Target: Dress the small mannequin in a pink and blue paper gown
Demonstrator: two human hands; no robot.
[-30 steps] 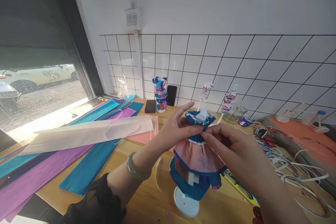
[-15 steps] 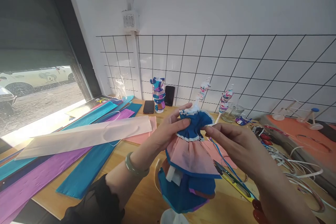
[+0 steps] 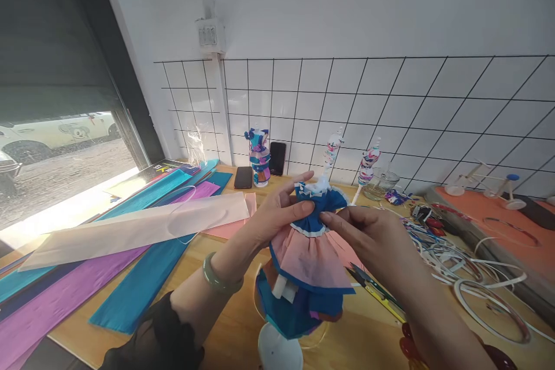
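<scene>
A small paper dress (image 3: 309,254) in blue and pink sits on a white stand (image 3: 277,352) in front of me. My left hand (image 3: 277,217) wraps its fingers round the blue bodice from the left. My right hand (image 3: 368,237) pinches the bodice at the waist from the right. A green bangle (image 3: 219,280) circles my left wrist.
Long crepe paper strips (image 3: 130,231) in cream, purple, teal and pink lie across the wooden table (image 3: 234,324) at left. Yellow scissors (image 3: 377,295) lie right of the dress. White strips and rings (image 3: 468,277) clutter the right. Two phones (image 3: 243,177), a finished dress figure (image 3: 259,157) and wrapped sticks (image 3: 368,165) stand by the tiled wall.
The dress was lifted and tilted toward me off the table. My right hand drew back from the bodice, then closed on it again at the waist.
</scene>
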